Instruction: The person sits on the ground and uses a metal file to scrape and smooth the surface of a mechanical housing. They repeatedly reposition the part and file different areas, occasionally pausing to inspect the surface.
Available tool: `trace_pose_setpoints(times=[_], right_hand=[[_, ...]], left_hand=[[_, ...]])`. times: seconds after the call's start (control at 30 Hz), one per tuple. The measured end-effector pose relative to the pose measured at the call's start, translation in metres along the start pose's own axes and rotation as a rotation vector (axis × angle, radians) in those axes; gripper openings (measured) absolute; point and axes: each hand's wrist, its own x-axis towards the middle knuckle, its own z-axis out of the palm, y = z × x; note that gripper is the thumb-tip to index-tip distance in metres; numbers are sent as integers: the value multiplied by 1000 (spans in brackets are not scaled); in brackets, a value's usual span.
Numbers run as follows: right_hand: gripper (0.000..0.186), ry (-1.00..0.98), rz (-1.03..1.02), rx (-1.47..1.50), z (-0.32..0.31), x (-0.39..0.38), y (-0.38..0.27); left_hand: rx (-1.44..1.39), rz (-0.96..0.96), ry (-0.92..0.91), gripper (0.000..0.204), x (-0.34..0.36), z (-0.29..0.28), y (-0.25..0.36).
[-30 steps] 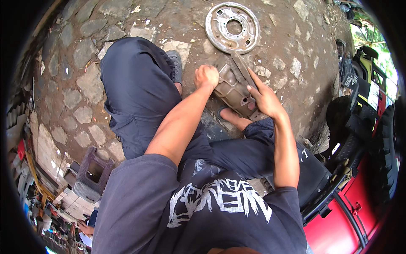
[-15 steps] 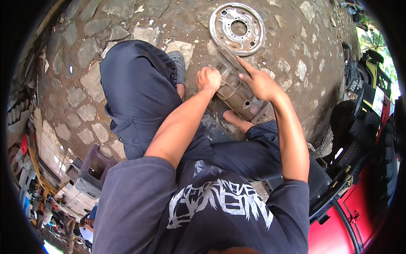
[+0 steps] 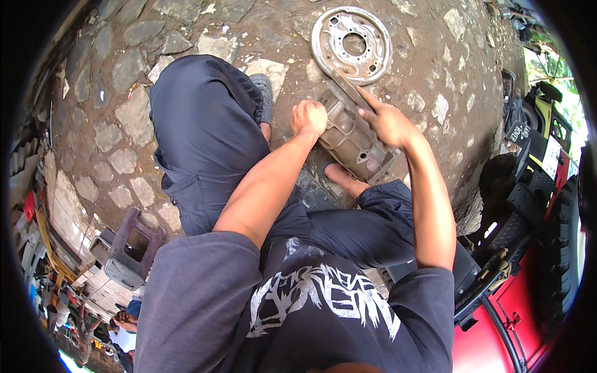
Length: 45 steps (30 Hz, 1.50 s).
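A greyish-brown cast metal housing, looking like a gearbox casing, lies between my legs with its openings and ribs facing up. My left hand is closed at the housing's near left edge; its fingertips are hidden. In my right hand is a long, narrow, flat tool, slanting across the housing's far right side. Its kind cannot be made out, and my palm hides its lower end. Just beyond the tool's tip lies a round metal plate with a central hole and several smaller ones.
The ground is uneven stone and dirt. My shoes flank the work. To the left stands a woven-pattern plastic stool. A red vehicle with black bars is close on the right. Another person appears at the lower left.
The flat tool and my right hand have shifted slightly toward the near right. My left hand stays at the housing. The view has tilted a little.
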Motion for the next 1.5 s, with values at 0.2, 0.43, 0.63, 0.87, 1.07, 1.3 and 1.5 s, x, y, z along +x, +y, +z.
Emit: trace_pose_setpoints(times=[0.2,0.43,0.63,0.87,1.07,1.3,1.5], right_hand=[[63,31,4,95,12,-17,13],[62,66,58,109,12,47,15],[66,33,17,106,17,-23,31],[67,72,114,-25,35,48,33],[65,60,44,13,24,-15,34],[63,-44,118,2,7,31,30],[60,-115,235,153,-3,6,18]], left_hand=[[47,93,10,39,3,1,-6],[50,44,-50,39,1,-6,8],[33,29,-43,39,1,-9,4],[70,42,-64,40,6,-2,4],[-3,-29,-38,42,-4,-10,8],[78,96,-84,42,7,1,-4],[64,228,111,39,21,26,-26]])
